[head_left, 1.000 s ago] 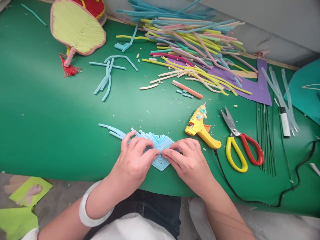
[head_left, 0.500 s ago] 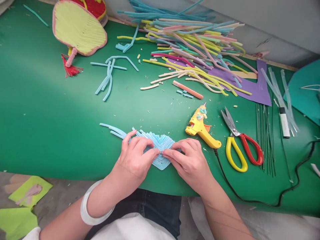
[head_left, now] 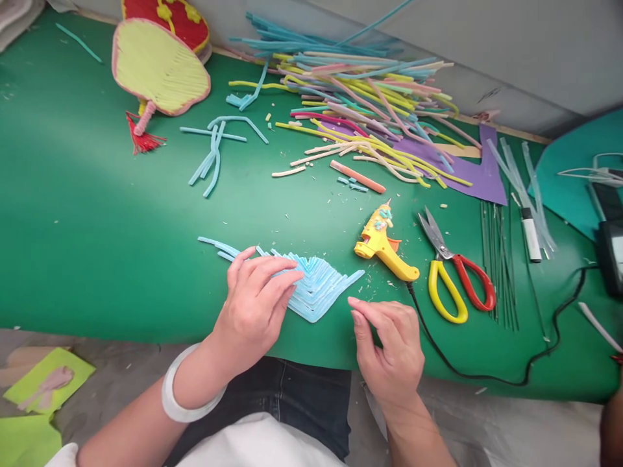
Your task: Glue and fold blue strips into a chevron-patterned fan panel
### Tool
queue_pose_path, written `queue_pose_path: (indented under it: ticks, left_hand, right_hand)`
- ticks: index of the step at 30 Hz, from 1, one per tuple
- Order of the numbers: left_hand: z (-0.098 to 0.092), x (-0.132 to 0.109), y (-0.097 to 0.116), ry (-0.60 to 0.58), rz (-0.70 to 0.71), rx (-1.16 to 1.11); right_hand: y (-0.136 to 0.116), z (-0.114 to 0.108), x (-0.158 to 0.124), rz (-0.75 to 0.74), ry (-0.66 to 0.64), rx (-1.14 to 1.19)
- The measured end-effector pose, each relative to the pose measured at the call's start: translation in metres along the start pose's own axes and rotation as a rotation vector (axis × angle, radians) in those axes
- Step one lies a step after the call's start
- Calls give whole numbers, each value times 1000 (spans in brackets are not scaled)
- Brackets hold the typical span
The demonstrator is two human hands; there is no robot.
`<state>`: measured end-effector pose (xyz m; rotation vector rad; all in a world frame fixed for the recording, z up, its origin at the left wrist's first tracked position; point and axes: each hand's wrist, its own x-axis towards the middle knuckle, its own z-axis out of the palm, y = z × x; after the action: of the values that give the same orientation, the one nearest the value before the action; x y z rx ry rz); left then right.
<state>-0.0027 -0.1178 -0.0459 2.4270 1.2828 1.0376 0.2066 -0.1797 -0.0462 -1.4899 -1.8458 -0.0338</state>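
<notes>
A light-blue V-shaped piece (head_left: 318,288) made of fuzzy craft stems laid side by side rests near the table's front edge. Loose stem ends stick out at its upper left, and another end juts out on the right. My left hand (head_left: 257,298) lies over the left part of the piece with its fingers stretched and loosely apart, hiding that side; whether the thumb touches it is unclear. Off to the right, my right hand (head_left: 392,347) hovers apart from the piece, fingers bent, thumb and index tips close, nothing seen between them. A yellow glue gun (head_left: 384,243) lies just beyond it.
Scissors (head_left: 445,263) and the glue gun's black cord (head_left: 467,373) lie right. Behind are a heap of coloured stems (head_left: 360,91), purple sheet (head_left: 479,175), thin green wires (head_left: 501,266) and glue stick (head_left: 530,235). A yellow-green fan (head_left: 160,68) sits back left on the green table (head_left: 97,227).
My right hand has let go of the blue piece and moved right and toward me. My left fingers have loosened and lifted from its middle. The view has shifted slightly.
</notes>
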Motion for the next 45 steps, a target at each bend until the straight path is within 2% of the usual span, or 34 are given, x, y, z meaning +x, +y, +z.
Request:
queue_pose_path:
  ticks: [6, 14, 18, 22, 28, 37, 45]
  left_hand:
    - [-5, -7, 3, 130, -71, 14]
    - [-16, -27, 4, 113, -95, 84]
    - [-18, -37, 9, 65, -40, 129]
    - [-13, -43, 18, -58, 45, 194]
    - [-4, -41, 23, -164, 47, 276]
    - [-2, -33, 26, -227, 43, 287]
    - [0, -33, 24, -235, 76, 301]
  right_hand:
    - [-15, 3, -22, 1, -14, 2]
    - [-28, 7, -33, -23, -35, -2]
    - [-31, 10, -34, -69, -82, -50]
    - [-30, 13, -35, -116, -159, -126]
    - [-30, 14, -40, -145, -215, -163]
    - [-32, 13, -40, -205, -293, -175]
    - [-33, 14, -40, -191, -291, -159]
